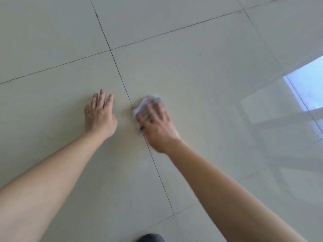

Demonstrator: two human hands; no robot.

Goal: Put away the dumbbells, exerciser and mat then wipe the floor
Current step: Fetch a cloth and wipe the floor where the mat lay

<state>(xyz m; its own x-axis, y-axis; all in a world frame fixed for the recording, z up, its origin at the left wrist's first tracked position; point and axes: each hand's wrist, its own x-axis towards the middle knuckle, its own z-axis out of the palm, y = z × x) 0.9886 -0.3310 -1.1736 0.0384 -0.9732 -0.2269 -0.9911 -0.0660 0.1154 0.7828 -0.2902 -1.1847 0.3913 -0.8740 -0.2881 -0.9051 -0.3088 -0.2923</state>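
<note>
view from above, looking down at 2 bare forearms stretched out over a pale tiled floor (pixel 201 70). the left hand (pixel 100 113) lies flat on the tile, palm down, fingers straight and slightly spread, holding nothing. just to its right, the right hand (pixel 157 126) presses a small crumpled whitish cloth (pixel 147 103) against the floor. its fingers are spread and laid over the cloth, not curled round it. hand and cloth are both blurred, so the thumb cannot be made out. the cloth sticks out beyond that hand's fingertips and to their left. its left edge meets a dark grout line (pixel 121 79) that runs between the 2 hands and passes under the right wrist. far to the right of the right hand, the glossy tiles carry a bright bluish reflection (pixel 309 84). nearer than both hands, at the bottom edge, a dark rounded shape (pixel 151 238) peeks in; what it is cannot be told.
</note>
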